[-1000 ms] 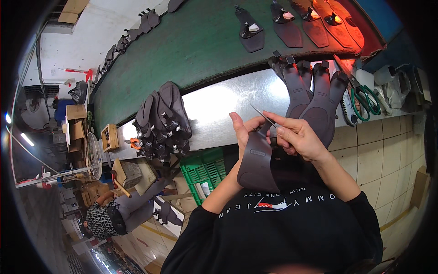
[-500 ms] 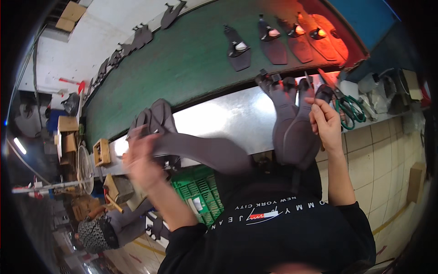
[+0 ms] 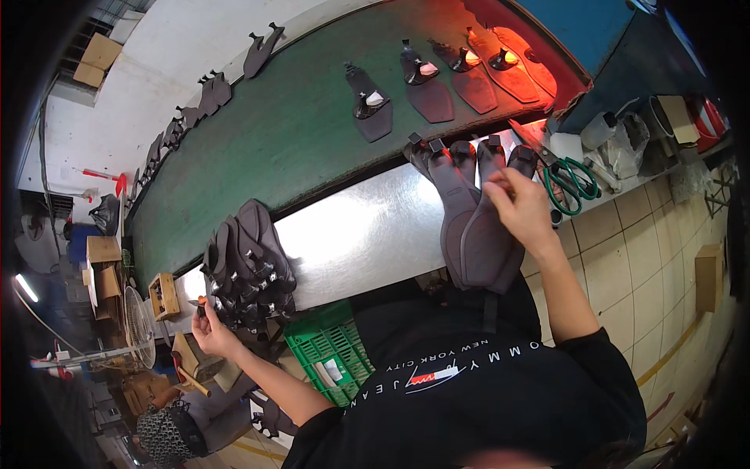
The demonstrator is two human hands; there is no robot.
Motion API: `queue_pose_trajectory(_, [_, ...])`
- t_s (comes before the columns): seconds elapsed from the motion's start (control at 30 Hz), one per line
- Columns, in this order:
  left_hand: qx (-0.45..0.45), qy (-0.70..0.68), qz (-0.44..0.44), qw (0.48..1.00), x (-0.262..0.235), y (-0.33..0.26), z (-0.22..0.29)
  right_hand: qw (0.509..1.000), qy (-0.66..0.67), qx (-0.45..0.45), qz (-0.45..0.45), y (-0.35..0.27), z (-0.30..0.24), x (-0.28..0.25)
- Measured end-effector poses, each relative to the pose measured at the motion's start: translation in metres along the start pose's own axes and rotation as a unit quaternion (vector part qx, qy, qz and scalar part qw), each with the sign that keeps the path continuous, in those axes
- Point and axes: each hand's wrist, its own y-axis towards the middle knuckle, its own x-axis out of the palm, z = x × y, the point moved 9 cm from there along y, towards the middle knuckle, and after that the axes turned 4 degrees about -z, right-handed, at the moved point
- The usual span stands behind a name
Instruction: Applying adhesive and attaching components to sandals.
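My left hand (image 3: 212, 332) is closed in a pinch on a small dark thing with an orange part (image 3: 201, 303), too small to name. Just beside it lies a pile of dark sandals (image 3: 248, 270) with glossy black straps, heaped on the metal bench edge (image 3: 351, 234). My right hand (image 3: 519, 205) is curled over a fanned stack of brown-grey heeled soles (image 3: 469, 227), fingertips together at one sole near its heel. Whatever those fingers hold, if anything, does not show. The stack's lower end overhangs the bench above my lap.
A green conveyor belt (image 3: 305, 117) carries spaced sandals (image 3: 369, 105), some under a red glow at the right. Green-handled scissors (image 3: 574, 184) lie right of the stack. A wooden box (image 3: 163, 297), a fan (image 3: 139, 328) and a green crate (image 3: 328, 356) stand at the left.
The brown-grey sole half a second ago by my left hand no longer shows there; that hand has moved down and left, past the pile. My right hand has come left over the stack.
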Motion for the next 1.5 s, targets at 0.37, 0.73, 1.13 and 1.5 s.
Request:
queue_pose_trajectory(0.37, [0.022,-0.079,-0.031,0.996,-0.007,-0.029,0.085,0.957,-0.227,0.043,-0.175,0.027,-0.010,0.080])
queue_pose_trajectory(0.73, [0.092,-0.046,-0.121,0.987,-0.053,-0.049,0.106,0.935,0.091,0.115,-0.321,0.047,0.015,0.113])
queue_pose_trajectory(1.13, [0.178,-0.239,-0.438,0.848,0.120,-0.168,0.219,0.888,0.318,0.141,-0.301,0.035,-0.009,0.092])
queue_pose_trajectory(1.5, [0.437,-0.279,-0.344,0.783,0.158,-0.182,0.345,0.831,0.440,0.012,-0.341,0.020,-0.096,0.108])
